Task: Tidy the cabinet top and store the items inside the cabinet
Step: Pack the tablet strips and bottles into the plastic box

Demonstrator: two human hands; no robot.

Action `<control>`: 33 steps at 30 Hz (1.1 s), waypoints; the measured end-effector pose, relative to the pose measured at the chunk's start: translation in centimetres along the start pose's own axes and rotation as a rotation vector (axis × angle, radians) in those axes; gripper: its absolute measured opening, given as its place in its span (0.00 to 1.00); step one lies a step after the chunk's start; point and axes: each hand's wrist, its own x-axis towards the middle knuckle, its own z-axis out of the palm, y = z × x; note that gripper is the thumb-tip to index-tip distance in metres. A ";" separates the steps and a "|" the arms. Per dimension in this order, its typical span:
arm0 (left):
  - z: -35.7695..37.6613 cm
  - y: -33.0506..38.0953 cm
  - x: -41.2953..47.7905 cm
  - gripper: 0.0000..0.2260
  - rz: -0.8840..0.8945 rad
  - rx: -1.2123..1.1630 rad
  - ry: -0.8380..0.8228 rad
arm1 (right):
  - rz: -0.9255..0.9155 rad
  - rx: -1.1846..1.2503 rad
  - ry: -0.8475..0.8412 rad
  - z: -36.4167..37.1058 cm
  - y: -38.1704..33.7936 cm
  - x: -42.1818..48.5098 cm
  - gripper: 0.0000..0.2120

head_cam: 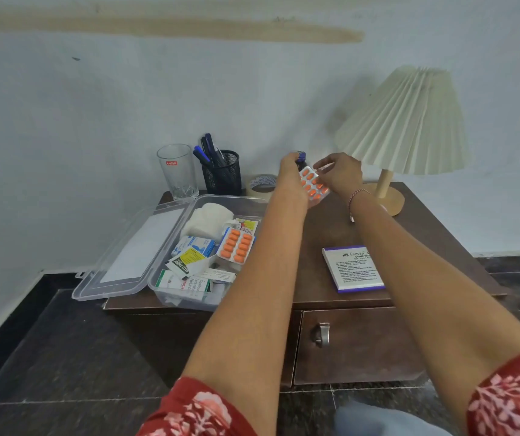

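Above the back of the brown cabinet top (325, 234), both my hands hold a blister pack of orange pills (313, 185). My left hand (291, 171) grips its left edge, and my right hand (340, 174) pinches its upper right edge. Just behind my hands a dark bottle with a blue cap (301, 158) peeks out; I cannot tell whether a hand touches it. To the left, a clear plastic box (170, 297) stands open, lid (132, 247) laid flat, holding medicine packets, white gauze (205, 220) and a second orange blister pack (236, 246).
At the back left stand a drinking glass (177, 171), a black mesh pen holder (222, 176) and a tape roll (260, 184). A pleated lamp (406, 121) stands at the back right. A stamp pad box (353, 268) lies front right. Below, the cabinet's drawer handle (321, 334) shows.
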 end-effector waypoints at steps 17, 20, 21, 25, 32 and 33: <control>-4.3 2.6 -5.9 0.16 0.065 0.172 0.082 | 0.105 0.420 0.017 1.4 -3.7 -6.5 0.11; -4.9 2.3 -8.0 0.17 0.076 0.109 0.020 | 0.106 0.462 0.038 1.7 -4.4 -8.3 0.11; -5.3 2.3 -8.8 0.18 0.079 0.082 0.003 | 0.109 0.481 0.045 1.9 -4.6 -9.0 0.11; -7.2 2.2 -10.2 0.14 0.152 0.187 0.087 | 0.129 0.555 0.047 2.2 -5.4 -11.5 0.10; -9.9 2.0 -11.9 0.10 0.241 0.349 0.211 | 0.155 0.622 -0.039 2.9 -5.8 -14.6 0.09; -10.2 2.2 -12.0 0.11 0.244 0.372 0.219 | 0.147 0.609 -0.051 2.9 -5.9 -14.8 0.08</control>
